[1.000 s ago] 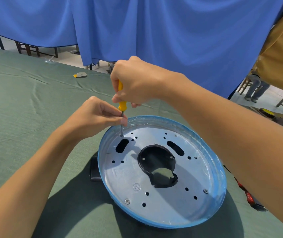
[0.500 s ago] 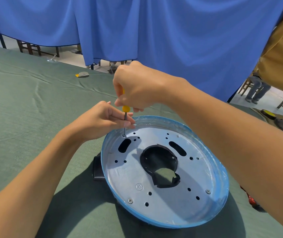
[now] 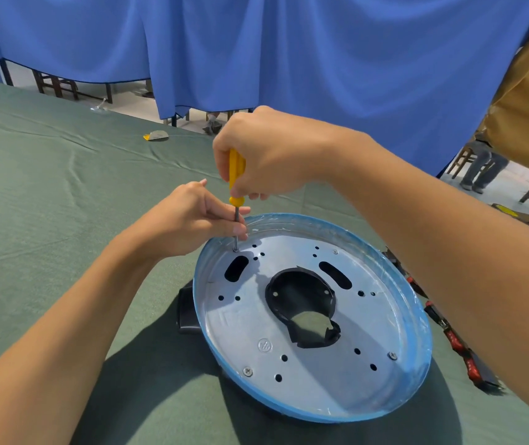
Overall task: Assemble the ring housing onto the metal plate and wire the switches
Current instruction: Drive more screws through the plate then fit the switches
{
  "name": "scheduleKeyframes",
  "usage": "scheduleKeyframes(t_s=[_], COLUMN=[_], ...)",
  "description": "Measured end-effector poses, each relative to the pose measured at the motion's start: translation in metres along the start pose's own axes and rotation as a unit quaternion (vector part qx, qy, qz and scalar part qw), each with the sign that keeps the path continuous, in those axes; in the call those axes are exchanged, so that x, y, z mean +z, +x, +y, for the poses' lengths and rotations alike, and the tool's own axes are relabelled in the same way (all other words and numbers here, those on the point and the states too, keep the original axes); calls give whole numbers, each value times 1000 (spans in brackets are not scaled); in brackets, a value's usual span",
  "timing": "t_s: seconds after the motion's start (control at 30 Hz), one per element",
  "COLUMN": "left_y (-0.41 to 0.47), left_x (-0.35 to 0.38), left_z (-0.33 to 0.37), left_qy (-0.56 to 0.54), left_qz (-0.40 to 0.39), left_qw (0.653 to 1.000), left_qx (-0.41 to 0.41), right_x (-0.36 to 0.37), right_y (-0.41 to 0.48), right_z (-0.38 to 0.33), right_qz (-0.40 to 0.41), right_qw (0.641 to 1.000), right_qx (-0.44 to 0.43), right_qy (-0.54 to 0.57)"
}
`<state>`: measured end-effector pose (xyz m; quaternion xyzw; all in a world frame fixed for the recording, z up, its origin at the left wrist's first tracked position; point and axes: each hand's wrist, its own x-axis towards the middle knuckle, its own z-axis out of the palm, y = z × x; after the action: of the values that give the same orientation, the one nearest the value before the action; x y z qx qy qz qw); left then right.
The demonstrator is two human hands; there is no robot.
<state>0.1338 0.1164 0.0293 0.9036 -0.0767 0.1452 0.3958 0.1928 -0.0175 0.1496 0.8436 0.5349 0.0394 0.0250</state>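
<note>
Both hands meet at the far left edge of a round metal plate (image 3: 314,319). Right hand (image 3: 266,152) is clenched around the yellow handle of a small screwdriver (image 3: 236,175), held upright. Left hand (image 3: 189,220) pinches the thin steel shaft just below the handle with its fingertips. The tool's tip sits on a screw (image 3: 235,249) close to the plate's rim.

The plate lies in the middle of a table covered with green cloth (image 3: 48,203), directly in front of the person. It is silver, with a raised edge wrapped in blue film, two long dark slots, many small holes and a large central opening. Two more screws (image 3: 247,371) sit near the plate's near edge. The black ring housing (image 3: 187,311) lies under the plate, showing past its left edge and through the central opening.

One small round mark (image 3: 265,345) is stamped into the metal near the plate's near side; its contents are too small to read. No other writing or brand can be made out.

A red and black tool (image 3: 459,345) lies on the cloth to the right of the plate, partly hidden by the right forearm. A small yellow and grey object (image 3: 156,135) rests far back on the cloth. Blue curtains (image 3: 321,59) hang behind the table.
</note>
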Motion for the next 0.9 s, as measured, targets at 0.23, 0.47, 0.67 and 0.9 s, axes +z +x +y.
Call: scheduleKeyframes(t_s=[0.23,0.47,0.67,0.9], left_y=[0,2,3,1], left_x=[7,15,10,12], left_z=[0,2,-1,1], left_qy=[18,15,5,22], left_qz=[9,55,-8,52], left_qw=[1000,998,1000,998], left_qx=[15,17,13,-13], right_x=[7,12,1,3], right_y=[2,4,-1,7], right_z=[5,5,4,-1], right_qz=[21,41,4,15], right_qw=[999,997,1000,999], right_qx=[48,63,9,37], right_qy=[-5,7,1,-4])
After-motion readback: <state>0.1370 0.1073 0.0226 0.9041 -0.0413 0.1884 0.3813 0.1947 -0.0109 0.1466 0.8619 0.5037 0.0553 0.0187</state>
